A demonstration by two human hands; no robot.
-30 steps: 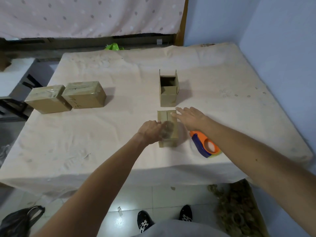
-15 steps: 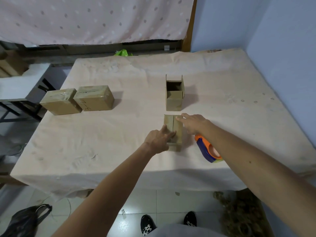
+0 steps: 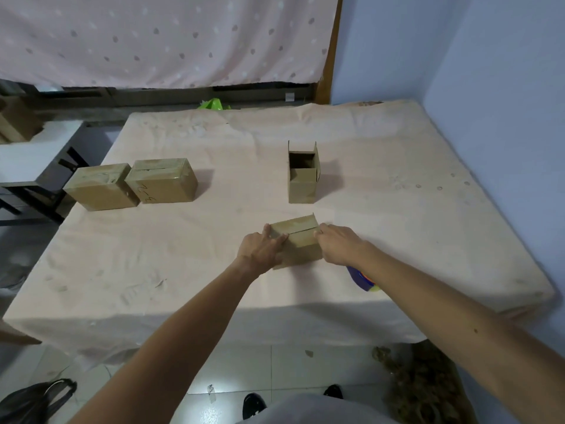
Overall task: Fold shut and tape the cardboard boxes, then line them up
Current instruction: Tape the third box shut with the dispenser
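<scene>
Box [image 3: 298, 243] sits near the front edge of the table [image 3: 183, 255], between our hands | left hand [image 3: 261, 249] curls round its left side | right hand [image 3: 339, 244] grips its right side | we think it is light, thin and easy to dent | best hold: side walls, not the loose top flaps [image 3: 293, 226]

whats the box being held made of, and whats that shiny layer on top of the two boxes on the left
Held box: seemingly brown cardboard, matte, flaps meeting at a slit. Tops of the far-left box and its neighbour: probably clear plastic packing tape, since they gleam and wrinkle over the brown.
</scene>
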